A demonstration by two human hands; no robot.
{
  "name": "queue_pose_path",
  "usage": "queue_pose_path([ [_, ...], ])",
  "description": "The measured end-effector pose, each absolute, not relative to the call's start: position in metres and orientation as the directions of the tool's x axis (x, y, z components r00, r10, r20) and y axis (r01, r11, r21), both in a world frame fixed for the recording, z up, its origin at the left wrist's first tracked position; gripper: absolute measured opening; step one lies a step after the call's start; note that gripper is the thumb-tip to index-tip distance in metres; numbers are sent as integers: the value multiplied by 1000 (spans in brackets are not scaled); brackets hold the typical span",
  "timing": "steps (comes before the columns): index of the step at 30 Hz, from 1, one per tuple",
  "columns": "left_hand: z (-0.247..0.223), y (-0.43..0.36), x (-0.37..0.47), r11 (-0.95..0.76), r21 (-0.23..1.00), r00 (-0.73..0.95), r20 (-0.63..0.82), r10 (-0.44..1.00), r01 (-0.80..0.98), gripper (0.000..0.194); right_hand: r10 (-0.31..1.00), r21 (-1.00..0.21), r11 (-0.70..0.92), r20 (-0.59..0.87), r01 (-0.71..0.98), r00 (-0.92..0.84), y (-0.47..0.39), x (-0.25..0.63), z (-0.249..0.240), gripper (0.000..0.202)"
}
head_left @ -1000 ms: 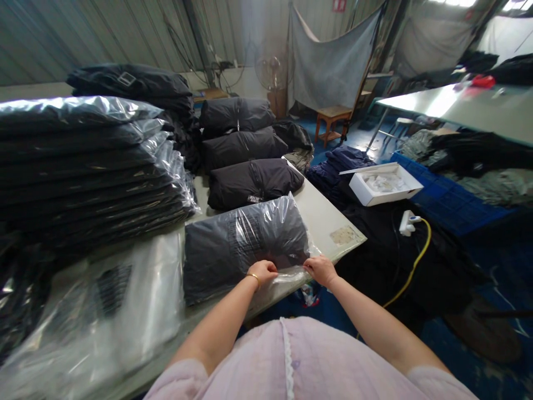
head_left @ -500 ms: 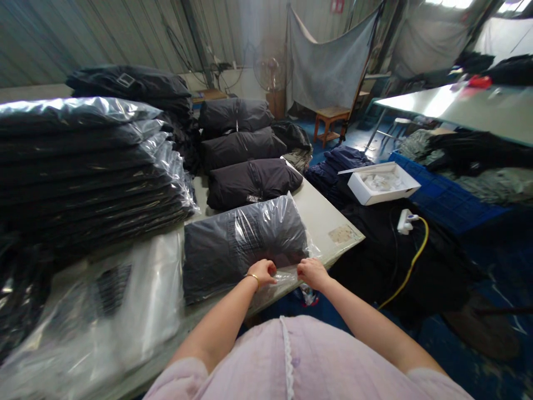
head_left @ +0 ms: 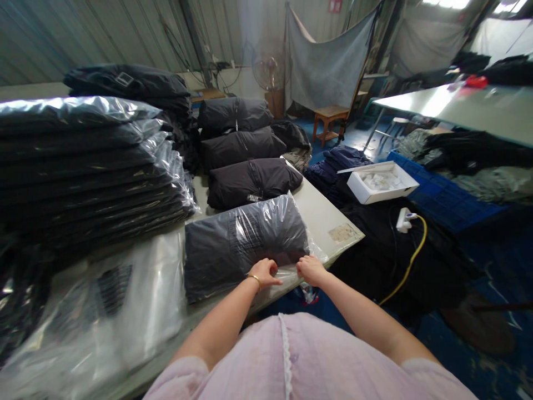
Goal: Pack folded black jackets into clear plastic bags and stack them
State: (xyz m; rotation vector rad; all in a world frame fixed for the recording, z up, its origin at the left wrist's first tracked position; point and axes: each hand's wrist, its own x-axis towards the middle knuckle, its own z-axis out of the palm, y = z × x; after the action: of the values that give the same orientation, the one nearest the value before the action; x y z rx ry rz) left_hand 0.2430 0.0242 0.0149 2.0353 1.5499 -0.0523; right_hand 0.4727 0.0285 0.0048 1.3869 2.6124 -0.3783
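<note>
A folded dark garment in a clear plastic bag (head_left: pixel 245 239) lies on the table in front of me, its loose plastic end toward the right. My left hand (head_left: pixel 264 273), with a gold bangle at the wrist, rests at the bag's near edge. Its thumb stretches away from the curled fingers, and nothing shows gripped between them. By the bag's right end, my right hand (head_left: pixel 311 270) is closed, pinching the clear plastic edge. Behind the bag lie folded black garments (head_left: pixel 254 180) in a row, unbagged.
A tall stack of bagged garments (head_left: pixel 83 161) fills the left. Flat clear bags (head_left: pixel 145 294) lie at the table's near left. Beyond the table (head_left: pixel 318 208) corner, a white box (head_left: pixel 381 182) and a power strip (head_left: pixel 403 220) with a yellow cable rest on dark cloth.
My left thumb has spread farther from its fingers and points right. The right hand keeps its pinch on the plastic, almost in the same place. The bagged garment has hardly moved.
</note>
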Motion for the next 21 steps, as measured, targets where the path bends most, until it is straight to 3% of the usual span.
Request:
queue_pose_path([
  [9,13,13,242,-231,379,358,-309,881,896,55,828,-172,491,-213,854,-519,24,481,-5,14],
  [21,13,14,244,-249,338,361,-327,873,908,60,754,-133,603,-226,786,-617,18,477,12,16],
])
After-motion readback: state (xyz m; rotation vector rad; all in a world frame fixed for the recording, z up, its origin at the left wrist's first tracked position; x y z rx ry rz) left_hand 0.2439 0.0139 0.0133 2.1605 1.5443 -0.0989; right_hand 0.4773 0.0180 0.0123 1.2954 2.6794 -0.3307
